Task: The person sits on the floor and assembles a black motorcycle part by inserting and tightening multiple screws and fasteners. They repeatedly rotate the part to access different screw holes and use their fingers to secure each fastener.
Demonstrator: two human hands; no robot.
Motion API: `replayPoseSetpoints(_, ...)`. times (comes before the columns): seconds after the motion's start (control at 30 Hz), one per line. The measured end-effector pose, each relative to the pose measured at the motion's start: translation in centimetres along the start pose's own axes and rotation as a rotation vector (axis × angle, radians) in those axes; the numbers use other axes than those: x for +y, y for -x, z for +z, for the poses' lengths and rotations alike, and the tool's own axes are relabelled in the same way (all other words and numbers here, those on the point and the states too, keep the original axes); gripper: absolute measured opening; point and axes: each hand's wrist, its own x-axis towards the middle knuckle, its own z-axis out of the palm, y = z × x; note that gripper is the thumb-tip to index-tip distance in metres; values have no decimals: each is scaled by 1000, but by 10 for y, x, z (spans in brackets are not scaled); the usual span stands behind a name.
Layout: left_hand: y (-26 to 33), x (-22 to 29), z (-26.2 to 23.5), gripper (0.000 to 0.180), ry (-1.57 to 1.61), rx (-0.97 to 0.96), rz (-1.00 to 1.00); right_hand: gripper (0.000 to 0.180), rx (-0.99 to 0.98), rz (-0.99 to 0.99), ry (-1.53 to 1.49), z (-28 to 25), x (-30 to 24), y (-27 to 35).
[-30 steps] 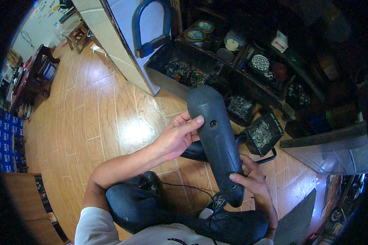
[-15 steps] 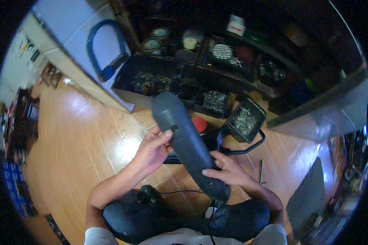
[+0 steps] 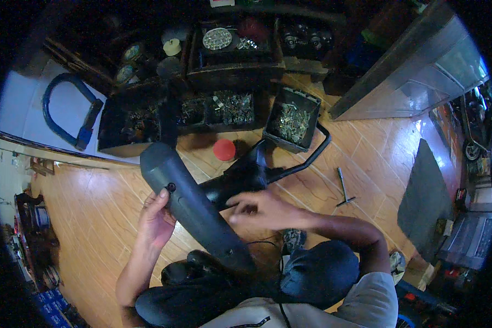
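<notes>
My left hand [image 3: 157, 218] grips the upper left edge of a long black rounded cover [image 3: 199, 205], its thumb beside a dark round screw or hole. The cover slants from upper left to lower right, its low end near my lap. My right hand [image 3: 259, 210] is off the cover, just to its right, with fingers apart and slightly blurred; I see nothing in it. Beneath and beyond that hand, a larger black plastic part [image 3: 240, 175] with a bent bar-like arm lies on the tiled floor. The cover hides some of it.
A red round cap [image 3: 224, 150] and a black bin of small hardware [image 3: 291, 121] stand beyond the black part. A T-handle wrench [image 3: 342, 186] lies to the right. Farther off are open drawers of screws [image 3: 229, 109] and a blue U-lock [image 3: 46, 104].
My right hand has let go of the cover's lower end and moved to its right. The cover has shifted left in view, still in my left hand. The view has turned.
</notes>
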Motion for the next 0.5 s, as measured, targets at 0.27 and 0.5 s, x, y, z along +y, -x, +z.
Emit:
replayPoseSetpoints(0.27, -2, -12, 7, 28, -32, 17, -107, 20, 819, 184, 331, -165, 122, -26)
replayPoseSetpoints(0.5, -5, -13, 14, 32, 37, -4, -96, 23, 878, 75, 250, -196, 138, -46)
